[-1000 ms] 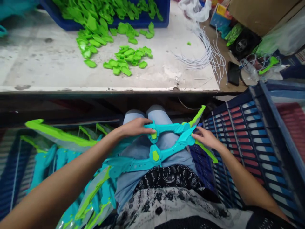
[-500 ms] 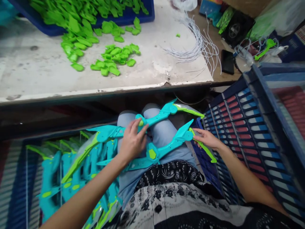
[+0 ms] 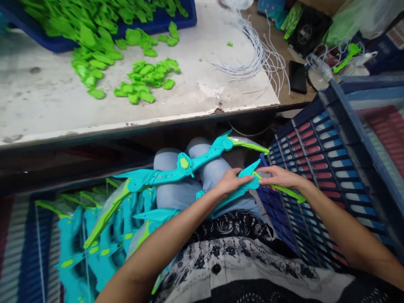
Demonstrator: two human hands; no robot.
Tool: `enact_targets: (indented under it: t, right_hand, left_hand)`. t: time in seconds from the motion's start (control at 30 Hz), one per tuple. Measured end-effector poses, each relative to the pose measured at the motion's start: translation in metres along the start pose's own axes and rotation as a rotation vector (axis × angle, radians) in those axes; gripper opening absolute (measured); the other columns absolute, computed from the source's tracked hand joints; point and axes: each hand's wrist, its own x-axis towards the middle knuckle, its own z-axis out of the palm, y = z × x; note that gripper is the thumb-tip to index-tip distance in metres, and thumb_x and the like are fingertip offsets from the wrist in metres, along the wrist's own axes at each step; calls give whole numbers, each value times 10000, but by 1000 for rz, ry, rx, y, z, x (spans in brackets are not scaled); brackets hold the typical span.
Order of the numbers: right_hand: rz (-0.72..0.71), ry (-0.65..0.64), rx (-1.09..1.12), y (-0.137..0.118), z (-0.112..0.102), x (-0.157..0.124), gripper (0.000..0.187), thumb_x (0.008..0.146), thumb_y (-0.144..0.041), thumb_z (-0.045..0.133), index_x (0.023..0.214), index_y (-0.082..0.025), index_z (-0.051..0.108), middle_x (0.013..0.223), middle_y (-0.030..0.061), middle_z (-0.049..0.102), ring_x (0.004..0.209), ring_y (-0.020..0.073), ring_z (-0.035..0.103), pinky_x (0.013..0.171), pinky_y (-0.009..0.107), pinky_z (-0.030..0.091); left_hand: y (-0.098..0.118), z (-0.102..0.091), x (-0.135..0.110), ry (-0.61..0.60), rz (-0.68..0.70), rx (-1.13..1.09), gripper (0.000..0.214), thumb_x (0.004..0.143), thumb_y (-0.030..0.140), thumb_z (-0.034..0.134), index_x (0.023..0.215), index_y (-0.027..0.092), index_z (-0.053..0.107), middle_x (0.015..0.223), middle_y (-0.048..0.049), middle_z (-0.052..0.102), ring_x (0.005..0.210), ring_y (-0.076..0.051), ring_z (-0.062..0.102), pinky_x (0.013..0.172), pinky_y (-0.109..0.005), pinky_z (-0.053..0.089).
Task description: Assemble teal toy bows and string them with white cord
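Head camera view, looking down at a seated person's lap, with the picture read as a clock face. At 4 o'clock, the left hand (image 3: 233, 183) grips a turquoise plastic bow, the near bow (image 3: 232, 198), with thumb and fingers closed around it close to its end joint. The right hand (image 3: 277, 176) is just beside, at the left hand's 3 o'clock, fingers pinched narrowly on the bow's lime-green limb (image 3: 285, 191) where it leaves that joint.

From the left hand, the near bow's pointed turquoise fin (image 3: 250, 169) juts toward 2 o'clock, the green limb slants toward 4 o'clock beyond the right fingers, and the body runs back toward 8 o'clock over the lap, partly hidden by the left forearm.

A matching far bow (image 3: 184, 162) lies across the denim-covered knees, its green centre at the left hand's 10 o'clock, untouched by either hand.

Around them, a pile of similar bows (image 3: 104, 235) sits at 8 o'clock and a dark blue slatted basket (image 3: 315, 168) stands at 3 o'clock. On the worn white tabletop (image 3: 186, 99), a blue tray (image 3: 191, 14) heaped with green pieces is toward 11 o'clock, loose green pieces (image 3: 148, 75) nearer, and white cords (image 3: 255, 54) at 1 o'clock.
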Motion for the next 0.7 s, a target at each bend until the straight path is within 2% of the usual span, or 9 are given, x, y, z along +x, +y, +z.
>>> enact_targets:
  t: [0.07,0.13,0.2,0.27,0.33,0.4,0.47,0.57,0.7]
  right_hand:
    - [55,63,24,3,4,0,682,678,-593,698,1193,-162,576,515,-69,539,429,116,533,409,217,408]
    - [93,104,-20,6,7,-1,571,699,-645,650,990,-153,633,481,-62,521,389,107,505,378,213,380]
    - [110,75,-119,6,6,-3,505,703,-664,635,726,-161,602,450,-53,504,351,84,460,349,204,337]
    - [128,-8,-196,3,4,-4,498,685,-645,663,589,-175,528,421,-49,495,330,75,439,334,200,311]
    - [141,-57,-222,-1,1,-4,486,670,-617,688,554,-184,500,399,-50,488,322,80,439,330,202,312]
    - [122,-41,-233,-4,0,0,457,644,-589,717,574,-183,517,394,-57,482,325,87,445,331,205,320]
    - [67,40,-230,-5,0,5,433,638,-580,719,636,-178,556,417,-62,490,347,94,462,342,205,335]
    - [-22,173,-238,-4,-1,15,446,718,-619,614,732,-174,600,477,-51,525,384,101,491,373,212,357]
    - [-154,276,-416,-4,-5,30,509,819,-634,450,602,-180,532,466,-35,508,413,99,486,432,220,334]
  left_hand:
    - [-2,-1,-2,22,65,-10,358,687,479,683,785,156,566,677,20,545,620,-122,485,558,-231,368]
    - [-4,0,-4,33,156,12,350,692,479,679,757,169,529,656,40,500,625,-117,463,566,-227,355]
    - [-7,2,-5,11,228,79,330,706,464,667,758,170,526,665,40,490,646,-119,456,581,-229,346]
    - [-10,4,-6,-15,271,151,309,717,446,658,763,168,533,672,37,489,656,-121,454,590,-233,342]
    - [-13,3,-5,-46,290,179,308,726,450,650,776,166,541,676,34,498,658,-126,465,590,-236,350]
    - [-14,1,-4,-52,293,169,330,736,474,639,811,163,558,700,23,528,676,-137,493,598,-240,372]
    - [-16,-3,-3,-19,279,161,364,754,505,618,858,158,578,740,6,569,705,-154,526,620,-250,398]
    - [-17,-8,0,51,230,182,404,757,538,610,875,152,607,764,-16,615,725,-181,565,638,-268,417]
    - [-16,-12,4,111,224,192,418,753,525,624,921,144,645,841,-51,681,796,-222,618,696,-294,454]
